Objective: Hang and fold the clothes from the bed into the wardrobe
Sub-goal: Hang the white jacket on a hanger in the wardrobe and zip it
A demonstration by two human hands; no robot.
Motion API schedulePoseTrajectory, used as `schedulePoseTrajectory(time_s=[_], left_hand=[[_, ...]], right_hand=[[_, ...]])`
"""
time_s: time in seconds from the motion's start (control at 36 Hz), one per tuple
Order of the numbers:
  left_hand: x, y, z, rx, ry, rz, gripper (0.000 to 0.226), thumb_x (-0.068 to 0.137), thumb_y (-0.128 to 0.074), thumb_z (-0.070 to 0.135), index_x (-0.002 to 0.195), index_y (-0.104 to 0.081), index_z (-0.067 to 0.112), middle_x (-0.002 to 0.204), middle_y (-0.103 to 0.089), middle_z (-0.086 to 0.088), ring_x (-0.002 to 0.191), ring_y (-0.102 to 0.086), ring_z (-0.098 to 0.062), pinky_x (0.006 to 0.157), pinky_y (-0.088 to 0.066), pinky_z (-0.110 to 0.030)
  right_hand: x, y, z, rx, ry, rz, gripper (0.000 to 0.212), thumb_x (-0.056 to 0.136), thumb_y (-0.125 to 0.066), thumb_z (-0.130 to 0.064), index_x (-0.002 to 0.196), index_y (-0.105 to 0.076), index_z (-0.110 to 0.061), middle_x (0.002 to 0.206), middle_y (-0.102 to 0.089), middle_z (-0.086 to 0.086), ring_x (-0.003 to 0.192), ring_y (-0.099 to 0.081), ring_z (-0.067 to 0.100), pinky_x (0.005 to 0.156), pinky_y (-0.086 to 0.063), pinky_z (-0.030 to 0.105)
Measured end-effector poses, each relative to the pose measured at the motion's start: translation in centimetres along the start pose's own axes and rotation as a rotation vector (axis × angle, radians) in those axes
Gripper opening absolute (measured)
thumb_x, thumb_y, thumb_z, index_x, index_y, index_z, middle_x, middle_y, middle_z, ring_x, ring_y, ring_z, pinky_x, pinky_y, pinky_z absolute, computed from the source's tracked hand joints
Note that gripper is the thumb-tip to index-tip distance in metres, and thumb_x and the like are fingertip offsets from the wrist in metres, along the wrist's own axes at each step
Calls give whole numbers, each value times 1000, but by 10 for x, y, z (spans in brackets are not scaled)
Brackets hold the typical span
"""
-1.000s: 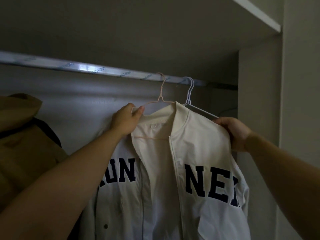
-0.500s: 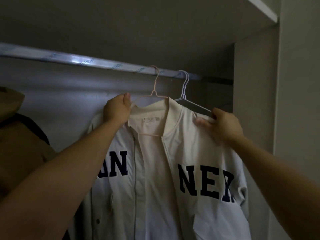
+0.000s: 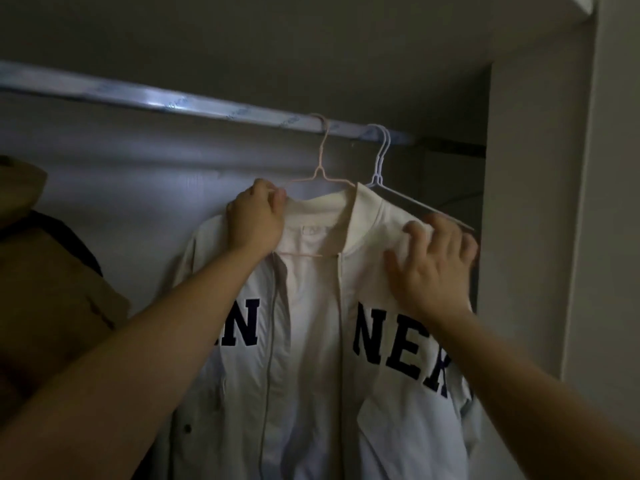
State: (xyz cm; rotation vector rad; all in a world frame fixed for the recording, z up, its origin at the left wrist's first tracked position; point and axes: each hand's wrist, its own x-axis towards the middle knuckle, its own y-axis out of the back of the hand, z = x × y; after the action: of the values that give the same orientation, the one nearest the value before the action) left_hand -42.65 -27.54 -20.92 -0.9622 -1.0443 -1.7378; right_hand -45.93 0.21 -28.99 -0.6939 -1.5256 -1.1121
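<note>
We see the cream zip-front cloth jacket (image 3: 388,427) hanging on a pink wire hanger (image 3: 318,176) from the silver metal rail (image 3: 194,103). White wire hangers (image 3: 378,174) hang just right of it, behind the jacket's shoulder. A tan cloth garment (image 3: 52,289) hangs well left.

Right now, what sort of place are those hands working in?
Most likely the inside of a wardrobe: a metal hanging rail runs across the top, a cream lettered jacket hangs from it on a pink hanger, and a tan garment is at the left.
</note>
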Motion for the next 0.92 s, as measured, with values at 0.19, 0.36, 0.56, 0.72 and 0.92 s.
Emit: schedulePoseTrajectory(time_s=[0.19,0.36,0.56,0.72,0.92], left_hand=[[-86,-17,-9,-151,-89,63,60,98,-51,33,149,-35,6,160,-29,-12,150,-22,-25,123,-20,-38],[-214,-42,-34,-203,-80,-77,46,99,-49,33,134,-51,3,141,-50,-15,131,-49,-26,112,-36,-29],[-375,-66,-76,-280,767,-274,12,93,-61,15,85,-53,18,83,-59,-7,80,-59,-33,71,-42,-32],[-456,-74,-113,-289,1433,-675,8,94,-59,20,88,-57,15,93,-63,-14,77,-61,-29,65,-49,-30],[-475,-83,-148,-743,1973,-367,32,92,-65,12,123,-59,15,117,-56,-5,80,-61,-15,56,-49,-21]], right_hand=[[-55,-22,-62,138,281,-153,15,80,-64,-23,89,-62,-11,86,-59,10,74,-56,33,67,-40,38],[-148,-49,-63,336,-22,-535,14,89,-58,-31,97,-59,-20,90,-65,3,69,-64,32,53,-44,32],[-277,-68,-63,709,-1030,-1199,25,94,-58,-28,92,-68,-5,79,-71,12,66,-68,30,66,-57,39],[-373,-68,-61,791,-1824,-1501,54,94,-67,-35,129,-49,2,113,-59,24,94,-65,36,82,-58,44],[-407,-98,-81,1100,-2241,-903,62,91,-69,-16,146,-39,-16,149,-39,11,126,-48,33,102,-46,52]])
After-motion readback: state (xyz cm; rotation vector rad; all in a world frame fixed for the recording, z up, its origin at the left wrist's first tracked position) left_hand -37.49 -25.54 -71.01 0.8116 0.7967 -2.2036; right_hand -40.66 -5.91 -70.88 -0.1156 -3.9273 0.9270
